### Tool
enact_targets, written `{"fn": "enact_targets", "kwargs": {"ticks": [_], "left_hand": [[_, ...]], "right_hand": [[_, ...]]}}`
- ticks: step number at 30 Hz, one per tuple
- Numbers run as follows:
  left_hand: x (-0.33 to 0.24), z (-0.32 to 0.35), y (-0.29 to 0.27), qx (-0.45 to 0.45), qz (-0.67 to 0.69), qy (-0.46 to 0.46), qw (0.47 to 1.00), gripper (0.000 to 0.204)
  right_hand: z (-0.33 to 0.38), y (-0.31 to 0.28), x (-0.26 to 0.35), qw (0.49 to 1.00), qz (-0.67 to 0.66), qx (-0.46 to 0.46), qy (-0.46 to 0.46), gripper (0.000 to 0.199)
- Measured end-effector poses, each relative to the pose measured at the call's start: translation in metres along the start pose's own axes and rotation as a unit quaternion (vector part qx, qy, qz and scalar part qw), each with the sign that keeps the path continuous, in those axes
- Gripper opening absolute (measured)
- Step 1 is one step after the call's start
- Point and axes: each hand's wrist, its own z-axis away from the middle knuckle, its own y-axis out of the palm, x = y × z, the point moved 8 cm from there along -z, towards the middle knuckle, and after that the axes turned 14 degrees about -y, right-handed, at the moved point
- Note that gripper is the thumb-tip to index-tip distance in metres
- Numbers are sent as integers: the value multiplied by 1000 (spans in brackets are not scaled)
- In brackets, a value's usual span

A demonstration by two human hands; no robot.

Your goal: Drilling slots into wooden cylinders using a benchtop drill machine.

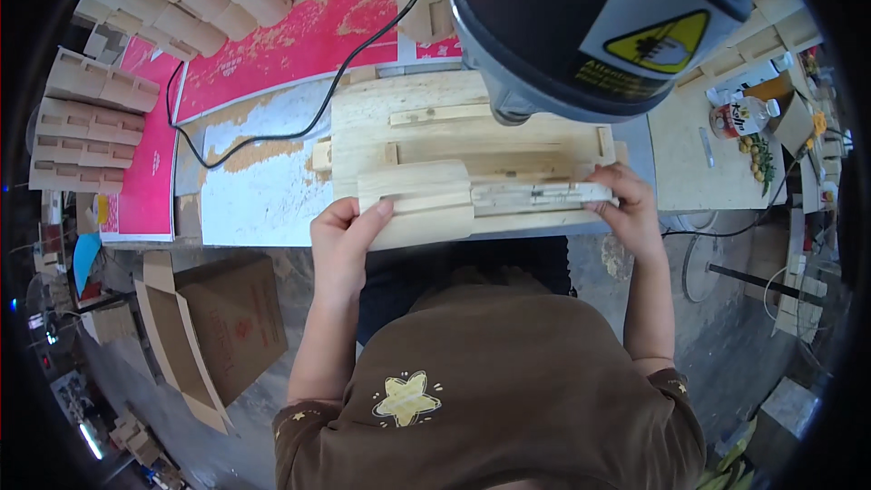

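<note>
Here, wood block (419, 202) lay on jig (472, 141) on bench (259, 191), under drill head (590, 27). Left hand (343, 240) pinched block's near edge; right hand (626, 204) pressed flat on slat (535, 195). Block judged light, stiff, unbreakable; best gripped by edges, away from bit.

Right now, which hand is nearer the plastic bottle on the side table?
Right. The right hand rests on the right end of the wooden strip, on the side toward the plastic bottle. The left hand holds the wooden block farther left.
</note>
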Motion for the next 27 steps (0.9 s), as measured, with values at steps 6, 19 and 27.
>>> {"fn": "enact_targets", "kwargs": {"ticks": [6,19,27], "left_hand": [[22,-8,0,-7,9,-61,998,18],[22,-13,21,66,-99,-91,989,19],[49,-12,65,127,-108,127,978,53]], "right_hand": [[-11,-1,-8,999,-34,18,-1,24],[-11,-4,-9,999,-23,29,-27,29],[11,1,-16,992,25,-88,-85,46]]}}
